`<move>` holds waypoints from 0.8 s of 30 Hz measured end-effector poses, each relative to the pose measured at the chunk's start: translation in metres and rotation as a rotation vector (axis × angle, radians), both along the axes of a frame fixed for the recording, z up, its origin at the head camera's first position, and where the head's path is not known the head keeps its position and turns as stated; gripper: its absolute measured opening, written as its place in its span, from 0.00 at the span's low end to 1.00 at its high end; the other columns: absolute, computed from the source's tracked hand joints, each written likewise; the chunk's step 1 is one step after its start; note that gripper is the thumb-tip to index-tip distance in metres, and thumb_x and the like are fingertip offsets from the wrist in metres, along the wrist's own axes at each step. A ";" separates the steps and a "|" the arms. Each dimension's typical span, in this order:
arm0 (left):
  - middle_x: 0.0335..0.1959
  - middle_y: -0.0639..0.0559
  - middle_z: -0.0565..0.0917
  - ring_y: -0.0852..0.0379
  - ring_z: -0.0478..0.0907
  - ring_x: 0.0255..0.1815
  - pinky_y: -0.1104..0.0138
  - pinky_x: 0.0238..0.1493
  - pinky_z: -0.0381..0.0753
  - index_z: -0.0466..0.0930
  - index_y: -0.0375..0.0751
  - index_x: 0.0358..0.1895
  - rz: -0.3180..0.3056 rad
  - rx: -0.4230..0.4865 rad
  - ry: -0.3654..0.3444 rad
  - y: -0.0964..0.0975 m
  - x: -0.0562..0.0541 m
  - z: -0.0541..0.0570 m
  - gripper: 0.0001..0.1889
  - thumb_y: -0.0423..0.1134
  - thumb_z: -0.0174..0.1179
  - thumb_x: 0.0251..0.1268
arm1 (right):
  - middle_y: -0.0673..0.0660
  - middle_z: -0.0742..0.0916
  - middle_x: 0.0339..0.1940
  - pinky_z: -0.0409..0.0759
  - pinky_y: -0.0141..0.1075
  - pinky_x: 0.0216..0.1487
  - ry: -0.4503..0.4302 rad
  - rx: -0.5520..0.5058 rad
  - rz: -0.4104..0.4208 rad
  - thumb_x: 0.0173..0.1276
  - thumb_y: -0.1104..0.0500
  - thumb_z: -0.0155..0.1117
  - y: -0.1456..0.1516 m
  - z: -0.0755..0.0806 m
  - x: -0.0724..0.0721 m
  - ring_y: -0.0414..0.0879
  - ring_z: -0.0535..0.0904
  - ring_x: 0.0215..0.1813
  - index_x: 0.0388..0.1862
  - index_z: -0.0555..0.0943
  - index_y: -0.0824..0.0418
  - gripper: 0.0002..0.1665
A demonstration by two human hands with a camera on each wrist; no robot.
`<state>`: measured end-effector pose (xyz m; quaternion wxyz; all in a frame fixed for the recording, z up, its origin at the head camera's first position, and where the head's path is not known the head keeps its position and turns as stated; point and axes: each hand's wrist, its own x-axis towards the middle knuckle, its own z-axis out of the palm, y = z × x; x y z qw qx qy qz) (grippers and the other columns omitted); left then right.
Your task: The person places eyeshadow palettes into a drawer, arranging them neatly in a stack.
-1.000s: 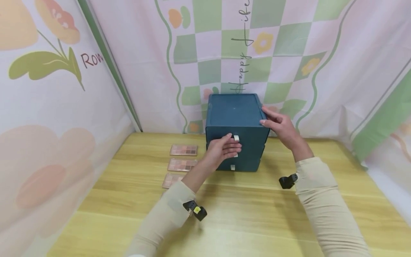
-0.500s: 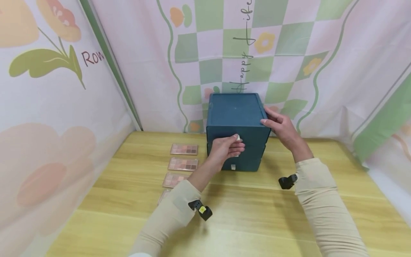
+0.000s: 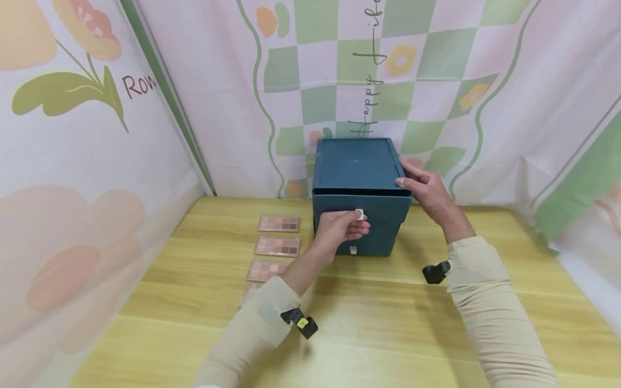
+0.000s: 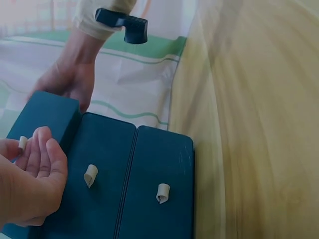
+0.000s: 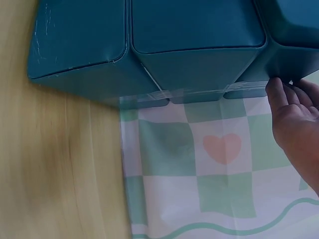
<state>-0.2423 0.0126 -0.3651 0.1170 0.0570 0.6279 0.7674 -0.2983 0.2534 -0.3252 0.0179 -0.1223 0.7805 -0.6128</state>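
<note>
A dark teal drawer cabinet with three stacked drawers stands against the back curtain. My left hand pinches the white pull tab of the top drawer, which is pulled out a little, leaving a dark gap under the cabinet's top. The middle drawer and bottom drawer are closed, each with its own white tab. At the upper right corner, my right hand steadies the cabinet, fingers extended along its side and thumb at the top edge. The drawer's inside is hidden.
Several eyeshadow palettes lie in a column left of the cabinet, among them the farthest palette; my left sleeve partly covers the nearest palette. The wooden table meets the printed curtain behind.
My left hand has moved from beside the top tab to pinching it, and the top drawer has come forward slightly. The right hand stays at the cabinet's corner.
</note>
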 end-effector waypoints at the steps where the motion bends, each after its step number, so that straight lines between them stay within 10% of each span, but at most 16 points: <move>1: 0.24 0.58 0.87 0.66 0.86 0.29 0.70 0.41 0.88 0.87 0.30 0.45 -0.003 -0.001 0.000 0.000 0.001 -0.001 0.14 0.40 0.59 0.74 | 0.60 0.51 0.86 0.65 0.28 0.77 0.001 -0.005 0.000 0.79 0.54 0.55 0.000 0.000 0.000 0.55 0.50 0.86 0.83 0.51 0.57 0.41; 24: 0.35 0.46 0.92 0.63 0.88 0.33 0.67 0.46 0.89 0.87 0.29 0.46 -0.053 0.001 -0.004 -0.006 0.046 -0.005 0.14 0.40 0.60 0.72 | 0.62 0.55 0.85 0.74 0.18 0.63 -0.008 -0.083 -0.010 0.77 0.57 0.58 0.000 0.000 0.000 0.55 0.55 0.84 0.82 0.54 0.58 0.40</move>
